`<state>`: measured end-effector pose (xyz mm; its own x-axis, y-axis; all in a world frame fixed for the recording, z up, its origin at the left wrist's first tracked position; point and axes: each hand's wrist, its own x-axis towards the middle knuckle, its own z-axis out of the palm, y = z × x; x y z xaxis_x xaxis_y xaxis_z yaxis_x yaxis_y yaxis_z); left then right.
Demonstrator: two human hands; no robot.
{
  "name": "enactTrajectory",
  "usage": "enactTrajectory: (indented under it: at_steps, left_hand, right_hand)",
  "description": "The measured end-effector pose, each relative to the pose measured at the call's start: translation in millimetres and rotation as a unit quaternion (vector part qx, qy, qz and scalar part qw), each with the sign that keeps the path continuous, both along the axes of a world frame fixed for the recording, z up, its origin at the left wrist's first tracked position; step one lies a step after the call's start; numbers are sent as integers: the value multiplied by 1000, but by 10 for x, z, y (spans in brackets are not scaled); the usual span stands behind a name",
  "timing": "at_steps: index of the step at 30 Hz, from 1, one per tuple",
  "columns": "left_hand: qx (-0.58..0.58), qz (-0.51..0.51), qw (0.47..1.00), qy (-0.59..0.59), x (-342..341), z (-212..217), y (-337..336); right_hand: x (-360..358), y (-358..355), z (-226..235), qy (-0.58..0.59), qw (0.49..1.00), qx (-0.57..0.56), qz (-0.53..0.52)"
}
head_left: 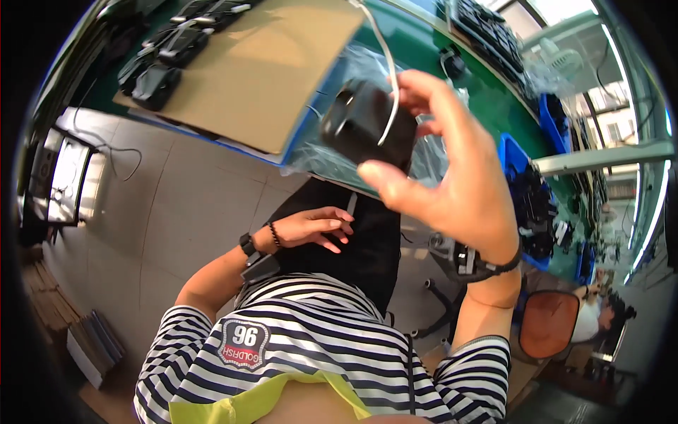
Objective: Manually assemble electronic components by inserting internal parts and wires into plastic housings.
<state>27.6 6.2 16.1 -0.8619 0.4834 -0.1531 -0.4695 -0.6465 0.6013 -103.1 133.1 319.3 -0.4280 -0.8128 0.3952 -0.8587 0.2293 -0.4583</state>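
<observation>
My right hand (459, 162) is raised over the near edge of the bench. Its thumb and fingers are curled around a black box-shaped plastic device (360, 124) with rounded corners and a glossy side. A white cable (393, 71) hangs down across the device from above; whether it is joined to it I cannot tell. My left hand (311, 227) is over my lap, fingers apart and slightly bent, with nothing seen in it. Near its fingertips is a thin pale strip (352, 203) against my dark trousers.
Clear plastic bags (311, 157) lie beneath the device, beside a brown cardboard sheet (261, 78). Several black devices (155, 86) line its far left edge. Blue bins (512, 152) with black parts stand to the right. A person (600, 314) sits near an orange-backed chair (549, 325).
</observation>
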Motion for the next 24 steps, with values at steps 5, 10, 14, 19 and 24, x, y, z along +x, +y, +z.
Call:
enactTrajectory:
  at_steps: [5, 10, 14, 19, 24]
  left_hand:
    - [-63, -98, 984, 135, 26, 652, 73]
    - [-39, -47, 995, 77, 27, 823, 371]
    - [-129, -141, 979, 78, -32, 568, 422]
    - [-149, -233, 960, 48, -36, 447, 362]
    - [-95, -165, 982, 9, -5, 415, 345]
  right_hand:
    - [388, 847, -595, -148, 977, 122, 97]
    - [626, 1188, -1295, -142, 976, 157, 52]
    - [708, 1276, -1439, -81, 971, 208, 90]
    - [444, 1435, -1257, -168, 963, 164, 133]
    - [-513, 2336, -616, -24, 953, -46, -300]
